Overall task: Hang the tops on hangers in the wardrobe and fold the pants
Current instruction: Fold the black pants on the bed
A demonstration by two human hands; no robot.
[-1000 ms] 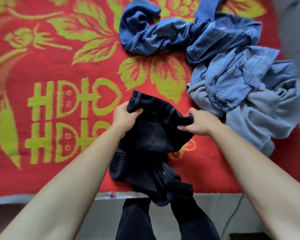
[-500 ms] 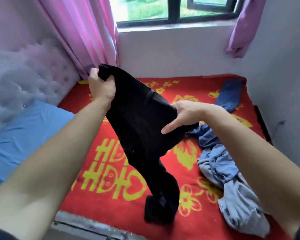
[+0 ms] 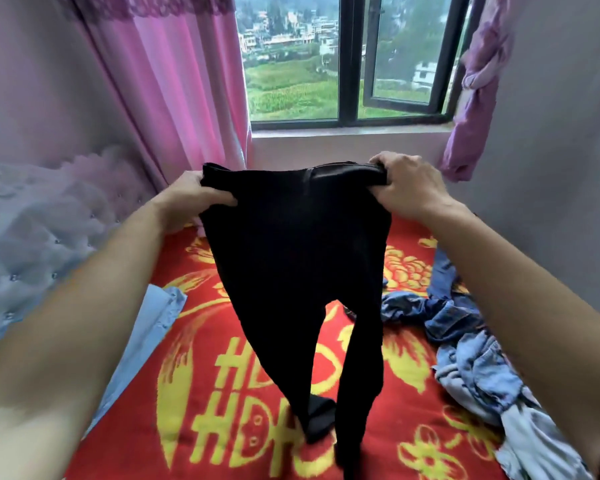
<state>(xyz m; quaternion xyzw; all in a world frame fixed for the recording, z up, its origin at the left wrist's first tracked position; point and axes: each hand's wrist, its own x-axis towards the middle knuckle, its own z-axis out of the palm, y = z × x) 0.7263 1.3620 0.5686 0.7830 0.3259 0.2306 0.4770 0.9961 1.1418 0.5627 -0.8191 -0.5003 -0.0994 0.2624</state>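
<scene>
Black pants (image 3: 298,258) hang stretched out in the air above the bed, waistband up and both legs dangling down to the red blanket (image 3: 201,393). My left hand (image 3: 191,199) grips the left end of the waistband. My right hand (image 3: 407,183) grips the right end. A heap of blue denim clothes (image 3: 465,344) lies crumpled on the blanket to the right, under my right forearm.
The red blanket with yellow flowers covers the bed. A light blue pillow (image 3: 146,327) lies at the left, beside a padded headboard (image 3: 35,230). Pink curtains (image 3: 174,81) and a window (image 3: 347,60) stand behind; a grey wall closes the right side.
I lifted the black pants off the blanket and spread the waistband wide between both hands. My view rose from the bed to the window.
</scene>
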